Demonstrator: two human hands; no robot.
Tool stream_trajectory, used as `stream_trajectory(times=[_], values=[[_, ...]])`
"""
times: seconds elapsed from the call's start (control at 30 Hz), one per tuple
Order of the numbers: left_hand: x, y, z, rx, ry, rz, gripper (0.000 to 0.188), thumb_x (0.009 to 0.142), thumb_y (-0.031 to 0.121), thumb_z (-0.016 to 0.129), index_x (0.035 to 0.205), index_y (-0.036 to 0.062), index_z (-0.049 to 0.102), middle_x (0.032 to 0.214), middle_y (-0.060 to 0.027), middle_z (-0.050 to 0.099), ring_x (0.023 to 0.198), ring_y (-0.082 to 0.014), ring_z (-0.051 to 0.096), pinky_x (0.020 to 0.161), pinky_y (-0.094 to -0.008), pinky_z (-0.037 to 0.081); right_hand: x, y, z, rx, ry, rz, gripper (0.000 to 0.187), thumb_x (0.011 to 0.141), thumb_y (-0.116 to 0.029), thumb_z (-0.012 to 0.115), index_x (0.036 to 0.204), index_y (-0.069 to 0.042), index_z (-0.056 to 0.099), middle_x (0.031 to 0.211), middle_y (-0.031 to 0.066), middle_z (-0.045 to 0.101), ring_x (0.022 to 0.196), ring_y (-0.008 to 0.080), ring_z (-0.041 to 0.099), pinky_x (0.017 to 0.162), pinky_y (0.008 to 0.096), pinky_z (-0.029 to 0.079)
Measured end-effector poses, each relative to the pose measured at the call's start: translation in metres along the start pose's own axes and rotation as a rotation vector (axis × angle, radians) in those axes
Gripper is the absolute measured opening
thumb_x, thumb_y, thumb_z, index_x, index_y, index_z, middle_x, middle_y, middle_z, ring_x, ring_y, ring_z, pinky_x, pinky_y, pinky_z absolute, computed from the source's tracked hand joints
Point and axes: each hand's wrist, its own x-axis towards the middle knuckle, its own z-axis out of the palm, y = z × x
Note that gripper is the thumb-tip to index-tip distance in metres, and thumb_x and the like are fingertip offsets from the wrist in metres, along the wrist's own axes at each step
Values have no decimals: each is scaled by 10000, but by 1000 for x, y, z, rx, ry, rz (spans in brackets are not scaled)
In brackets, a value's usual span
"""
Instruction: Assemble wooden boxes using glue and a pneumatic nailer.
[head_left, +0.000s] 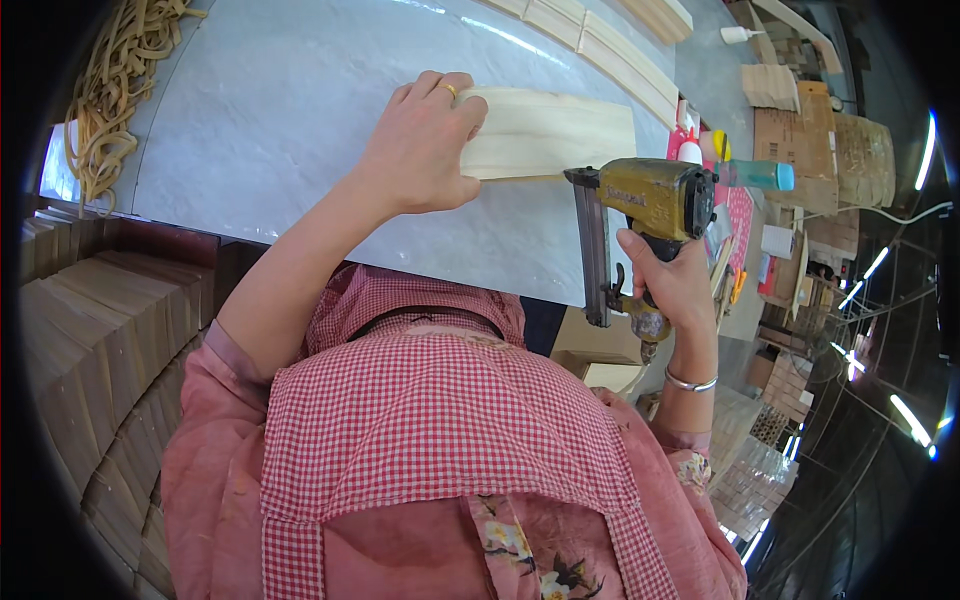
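Note:
My left hand [425,140] grips the left end of a pale, flat wooden piece [550,130] on the grey-white tabletop. Its thumb lies at the near edge and its fingers curl over the far side. In my right hand [680,285] is a yellow and black pneumatic staple gun [640,190], held by its handle with the thumb up near the body. The gun's nose is at the near right edge of the wood; whether it touches, I cannot tell. The gun's long black magazine hangs toward me, past the table's front edge.
Wooden strips [600,50] lie along the table's far side. A heap of tan bands [125,80] covers the left end. At the right are a teal bottle [760,175] and a white glue bottle [690,148]. Stacked wooden boards [110,330] stand below left; cardboard boxes [795,140] are farther right.

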Motion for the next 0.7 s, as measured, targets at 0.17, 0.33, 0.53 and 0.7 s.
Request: stream_trajectory(times=[0.17, 0.33, 0.53, 0.7], values=[[-5, -8, 4, -27, 59, 73, 430, 635, 219, 818, 963, 86, 572, 1338, -170, 568, 1224, -348, 516, 1052, -435, 414, -1, -4, 1, -25, 8, -50, 203, 887, -122, 774, 969, 25, 662, 656, 26, 598, 460, 94, 488, 426, 238, 419], [-25, -26, -8, -204, 72, 45, 465, 636, 196, 822, 982, 87, 532, 1405, -167, 526, 1217, -363, 530, 1038, -434, 437, -18, -20, 11, 36, 23, -65, 210, 875, -113, 787, 973, 24, 662, 683, 31, 618, 484, 99, 513, 439, 245, 425], [-27, -34, -9, -462, -74, -58, 513, 639, 128, 824, 1020, 86, 482, 1498, -140, 449, 1294, -353, 501, 1042, -414, 464, -29, -32, 44, -5, -87, -113, 239, 866, -117, 805, 1003, 24, 670, 724, 42, 643, 492, 97, 521, 438, 249, 413], [-29, -36, -3, -519, -21, -49, 508, 626, 116, 816, 1003, 86, 476, 1492, -136, 458, 1276, -348, 518, 1012, -396, 484, -31, -38, 59, -51, -148, -214, 284, 857, -122, 817, 1054, 31, 680, 812, 64, 697, 572, 114, 578, 505, 260, 460]])
